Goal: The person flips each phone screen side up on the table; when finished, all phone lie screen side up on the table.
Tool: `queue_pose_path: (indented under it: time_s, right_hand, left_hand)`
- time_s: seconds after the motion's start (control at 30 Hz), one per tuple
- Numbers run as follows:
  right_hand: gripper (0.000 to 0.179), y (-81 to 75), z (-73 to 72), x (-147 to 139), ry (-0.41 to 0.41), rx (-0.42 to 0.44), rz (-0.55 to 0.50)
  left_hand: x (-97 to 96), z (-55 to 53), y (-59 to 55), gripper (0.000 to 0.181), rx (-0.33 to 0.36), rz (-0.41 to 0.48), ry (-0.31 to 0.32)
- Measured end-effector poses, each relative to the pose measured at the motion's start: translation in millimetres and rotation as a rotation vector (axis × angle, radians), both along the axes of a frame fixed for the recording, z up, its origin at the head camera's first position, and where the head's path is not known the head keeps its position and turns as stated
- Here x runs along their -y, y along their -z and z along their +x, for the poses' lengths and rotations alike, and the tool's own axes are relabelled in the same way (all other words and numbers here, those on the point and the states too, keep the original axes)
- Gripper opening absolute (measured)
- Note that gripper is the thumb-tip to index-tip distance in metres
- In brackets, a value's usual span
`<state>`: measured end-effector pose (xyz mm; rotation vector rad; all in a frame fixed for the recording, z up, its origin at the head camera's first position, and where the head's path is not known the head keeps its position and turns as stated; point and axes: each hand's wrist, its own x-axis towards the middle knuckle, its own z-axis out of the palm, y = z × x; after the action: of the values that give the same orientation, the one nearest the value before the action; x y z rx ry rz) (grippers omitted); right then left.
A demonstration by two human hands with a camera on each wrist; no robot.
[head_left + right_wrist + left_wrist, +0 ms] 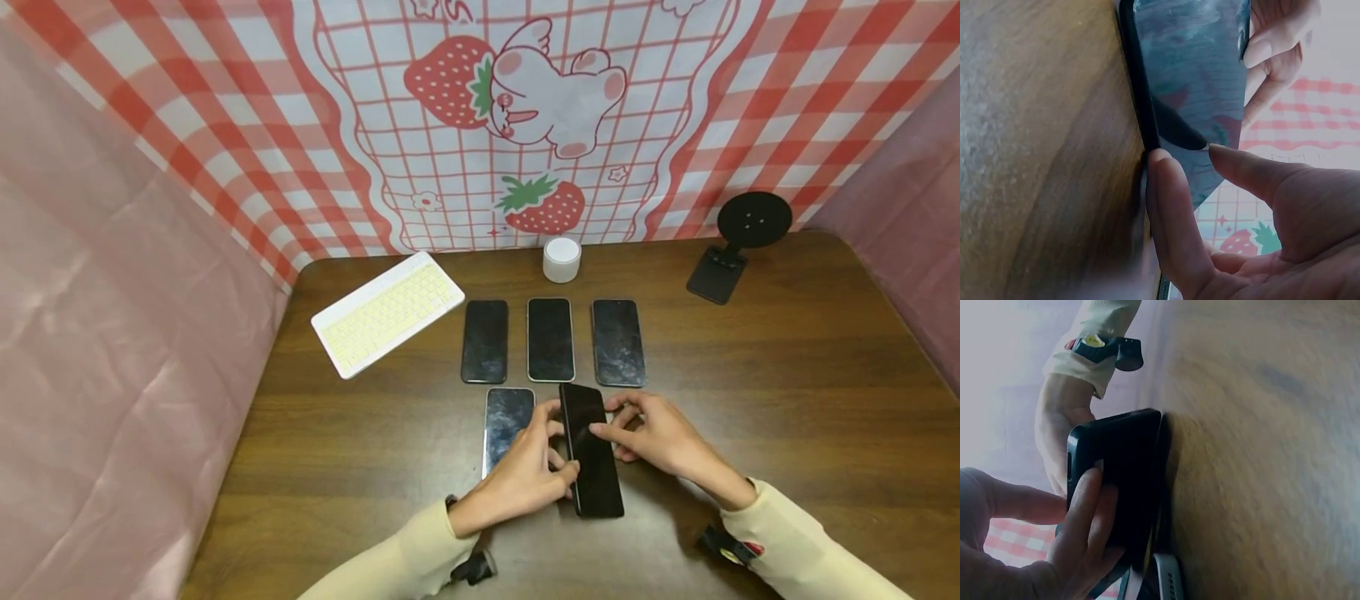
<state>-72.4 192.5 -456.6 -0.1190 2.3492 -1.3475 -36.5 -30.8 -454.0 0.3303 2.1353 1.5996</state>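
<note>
A black smartphone is held tilted above the wooden table, its dark glossy screen facing up and to the right. My left hand grips its left side, the thumb on the long edge and fingers against the back. At the right side, my right hand pinches it, with the thumb on the screen and the other fingers at the edge. Partly under my left hand lies a light-edged phone, its lower part hidden.
Behind, three phones lie in a row: left, middle and right. Also on the table are a white keyboard with yellow keys, a white cylinder and a black stand near the patterned cloth.
</note>
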Motion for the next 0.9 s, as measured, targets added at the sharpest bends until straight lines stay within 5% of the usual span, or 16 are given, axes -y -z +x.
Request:
queue_pose_path:
  time_s: [0.5,0.73,0.9]
  right_hand:
    - [0.050,1.3,2.7,-2.2,0.035,-0.072,0.092]
    - [0.049,2.5,3.9,-2.6,0.049,-0.092,0.103]
    - [0.049,2.1,6.3,-2.7,0.053,-0.117,0.094]
  left_hand:
    - [1.9,-5.8,1.6,0.079,-0.084,-0.109,0.002]
    - [0.2,-8.9,1.6,0.076,-0.246,-0.311,0.042]
    - [-1.0,-10.9,1.5,0.074,-0.274,-0.387,0.056]
